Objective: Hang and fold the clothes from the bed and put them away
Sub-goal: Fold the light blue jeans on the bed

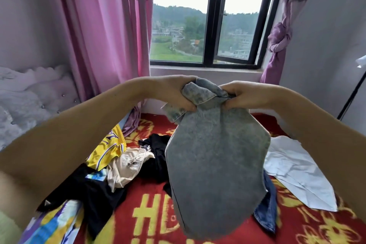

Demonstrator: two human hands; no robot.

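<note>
Below the left hand (178,93) a heap of clothes (122,162) blocks the bed — bare red blanket (150,208) lies nearer. Under the right hand (245,95) a white shirt (297,172) covers it.

Bare forearms, pale green sleeve (8,226)

Pink curtains (103,31) — daylit window (208,16), perhaps ajar
</note>
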